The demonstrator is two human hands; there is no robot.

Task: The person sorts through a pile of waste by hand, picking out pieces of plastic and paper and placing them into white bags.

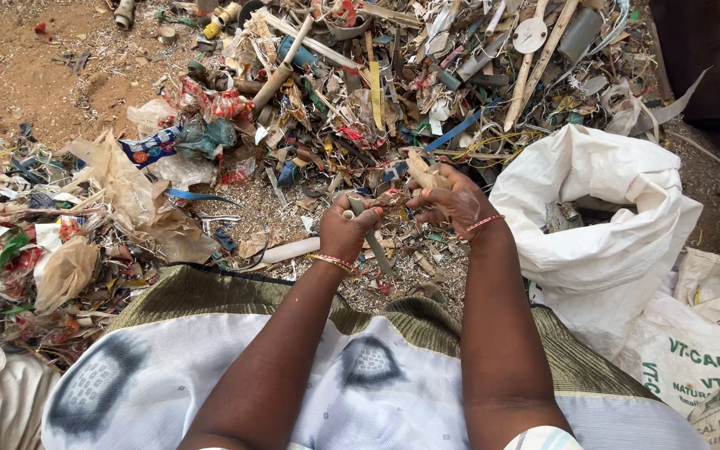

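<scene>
While we look down over a lap covered in white cloth with grey blotches point(210, 375), we count two bare hands raised together in the middle of the view, each wrist wearing one thin bangle. Our left hand point(347, 229) is curled into a fist around a narrow grey plastic strip point(374, 242), its fingers pressed together about it; the strip's long axis runs steeply, its lower end slanting down and right below the fist, its upper end just showing above the knuckles. Our right hand point(452, 200) pinches a pale, ragged scrap of plastic point(422, 171) between thumb and fingertips, the scrap pointing up and slightly left, away from us. The two hands almost touch. Beyond them spreads one large heap of mixed plastic scrap, pipes and strips point(393, 75), reaching the top edge of the view. One open white woven sack point(602, 217) stands just beside the right forearm, and more sacks crowd the right edge. A pile of crumpled wrappers and bags point(68, 233) hems the left side, with bare brown soil point(27, 75) at top left.
</scene>
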